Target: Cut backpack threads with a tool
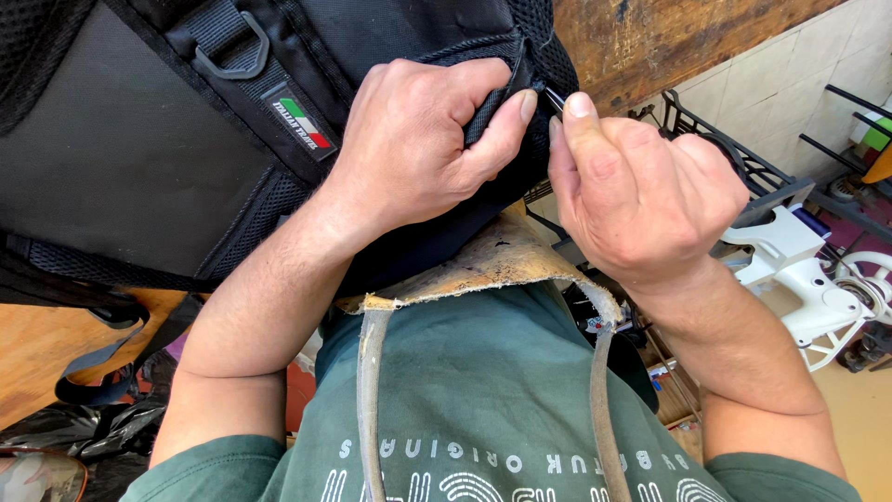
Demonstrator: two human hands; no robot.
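A black backpack (139,139) of fabric and mesh lies over my lap and fills the upper left. My left hand (418,139) grips a black webbing strap (488,107) at the bag's edge, thumb pressed on it. My right hand (632,191) sits just to the right, its thumb and forefinger pinching a thin dark metal tool or needle (554,98) at the strap's end. A plastic D-ring (232,56) and a small striped label (302,123) sit on another strap of the bag.
A worn leather apron (492,265) with straps hangs over my green shirt. A wooden bench top (650,37) is behind the bag. To the right stand a black metal rack (743,163) and a white machine frame (799,270).
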